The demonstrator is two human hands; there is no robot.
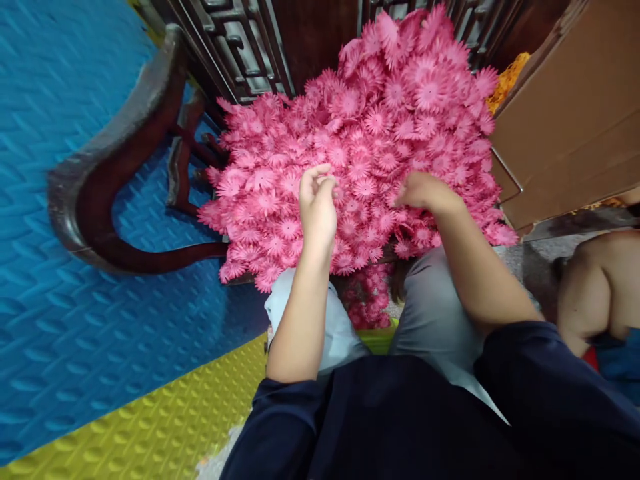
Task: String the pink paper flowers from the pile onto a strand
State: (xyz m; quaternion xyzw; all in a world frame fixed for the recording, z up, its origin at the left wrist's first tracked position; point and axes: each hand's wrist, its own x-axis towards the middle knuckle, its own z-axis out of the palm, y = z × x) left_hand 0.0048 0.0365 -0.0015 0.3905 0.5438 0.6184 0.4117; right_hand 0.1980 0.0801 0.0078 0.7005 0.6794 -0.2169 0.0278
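A deep heap of pink artificial flower heads with thin pointed petals lies in front of me. Over its middle is my left hand, palm turned inward, with loosely bent fingers and a gap between thumb and forefinger. I see nothing clearly held in it. To its right, my right hand reaches down to the flowers with its fingers drawn together. Its fingertips meet a pink flower head, and the petals partly hide the grip. More pink flowers show lower down, between my knees.
Left of the heap curves a dark wooden armrest, above blue textured matting and a yellow mat strip. A cardboard box stands at the right, near orange material. Another person's bare leg is at the right edge.
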